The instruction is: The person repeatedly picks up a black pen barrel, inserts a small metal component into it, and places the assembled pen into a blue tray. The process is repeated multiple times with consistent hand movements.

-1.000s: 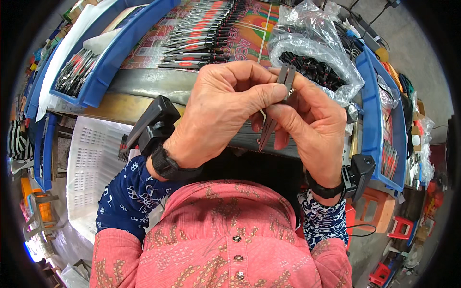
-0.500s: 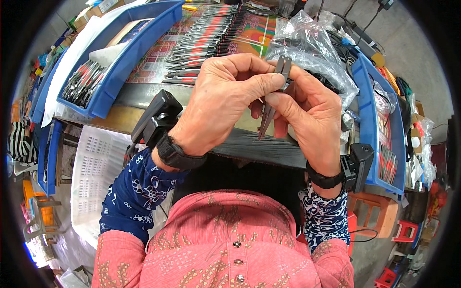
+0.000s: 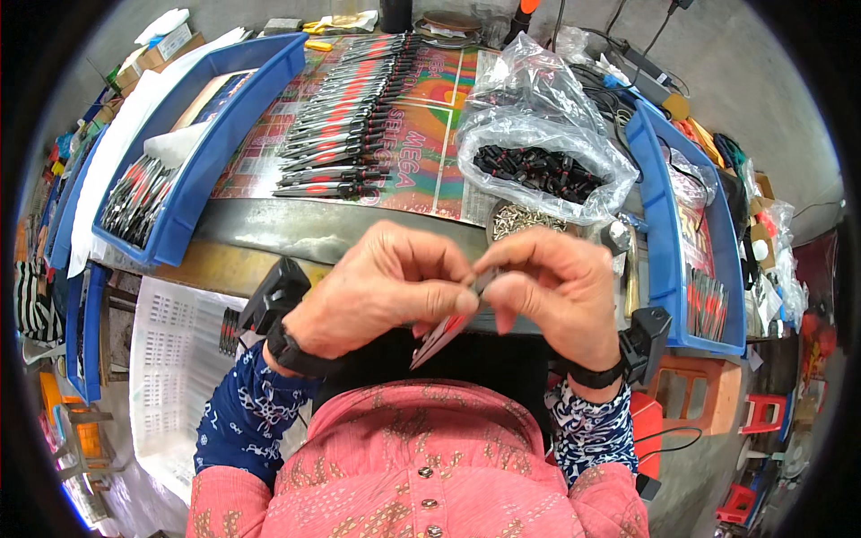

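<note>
Both hands meet in front of my chest, just off the table's near edge. My left hand pinches a slim grey two-legged metal piece with a bit of red on it, and its narrow ends point down to the left. My right hand has thumb and forefinger closed at the upper end of the same piece. Fingertips hide that end, so its exact kind does not show. Just beyond the hands sits a round dish of small metal parts.
A row of slim black, grey and red tools lies on the printed mat. A clear plastic bag holds small black parts. Blue trays stand at left and right. A white basket is below left.
Both hands have come down toward my body with the metal piece, which now slants lower left. The bag of black parts and the dish have come into sight.
</note>
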A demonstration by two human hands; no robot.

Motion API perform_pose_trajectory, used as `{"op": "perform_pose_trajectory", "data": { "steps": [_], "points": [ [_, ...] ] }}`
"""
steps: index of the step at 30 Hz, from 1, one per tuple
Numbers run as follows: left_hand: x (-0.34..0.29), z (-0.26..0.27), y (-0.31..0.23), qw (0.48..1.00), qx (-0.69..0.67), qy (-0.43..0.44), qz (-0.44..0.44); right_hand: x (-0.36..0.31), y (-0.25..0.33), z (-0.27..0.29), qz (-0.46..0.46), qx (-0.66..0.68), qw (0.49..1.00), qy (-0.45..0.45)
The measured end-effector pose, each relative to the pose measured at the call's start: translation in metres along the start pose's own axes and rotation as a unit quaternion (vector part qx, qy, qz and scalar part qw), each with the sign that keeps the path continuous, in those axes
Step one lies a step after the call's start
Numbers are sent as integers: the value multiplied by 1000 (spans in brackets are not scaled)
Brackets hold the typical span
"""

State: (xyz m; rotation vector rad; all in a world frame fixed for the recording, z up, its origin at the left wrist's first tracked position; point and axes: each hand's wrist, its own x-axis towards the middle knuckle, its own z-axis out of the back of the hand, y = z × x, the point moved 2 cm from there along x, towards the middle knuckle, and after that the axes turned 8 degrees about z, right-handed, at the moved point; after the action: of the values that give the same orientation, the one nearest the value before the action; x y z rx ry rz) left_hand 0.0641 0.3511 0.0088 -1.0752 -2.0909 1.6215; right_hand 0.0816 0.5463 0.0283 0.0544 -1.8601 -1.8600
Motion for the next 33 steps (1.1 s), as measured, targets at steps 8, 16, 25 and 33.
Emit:
{"op": "perform_pose_trajectory", "data": {
  "steps": [8,16,25,33],
  "points": [
    [2,-19,23,952,191,-183,-157,-22,-29,-3,9,65,992,-104],
    [9,-27,26,845,348,-303,-271,-19,-39,-8,21,56,985,-162],
    [7,-13,29,827,393,-291,-278,13,-19,42,54,-318,939,-118],
    [0,-1,30,822,405,-300,-267,68,-44,87,176,-596,783,-28]
  ]
}}
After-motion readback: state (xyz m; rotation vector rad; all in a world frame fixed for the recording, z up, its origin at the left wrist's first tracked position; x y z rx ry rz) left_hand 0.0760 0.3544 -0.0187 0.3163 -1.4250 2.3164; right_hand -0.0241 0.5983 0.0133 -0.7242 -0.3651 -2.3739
